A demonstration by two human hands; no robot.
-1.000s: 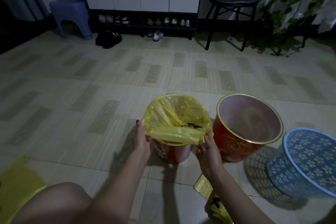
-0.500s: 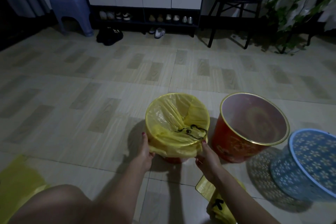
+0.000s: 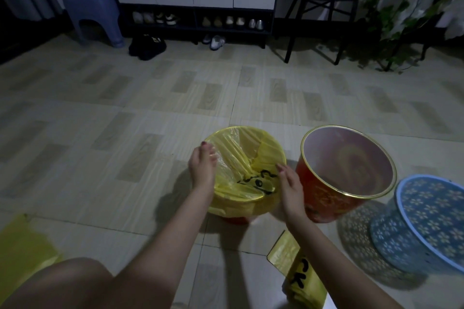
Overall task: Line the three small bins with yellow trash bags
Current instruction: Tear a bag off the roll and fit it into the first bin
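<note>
Yellow bag (image 3: 244, 158) already lines the first bin (image 3: 236, 219) on the floor (image 3: 125, 120), left hand (image 3: 202, 169) and right hand (image 3: 291, 189) resting loose-fingered at its rim, while the red bin (image 3: 326, 203) and blue bin (image 3: 414, 236) beside it remain unlined.

Both hands (image 3: 202, 169) (image 3: 291, 189) flank yellow bag (image 3: 247, 158) lining small red bin (image 3: 234, 219); two bins unlined.

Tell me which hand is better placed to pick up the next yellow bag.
Right, probably. The spare yellow bags lie on the floor just below the right hand; the left hand is across the lined bin.
</note>
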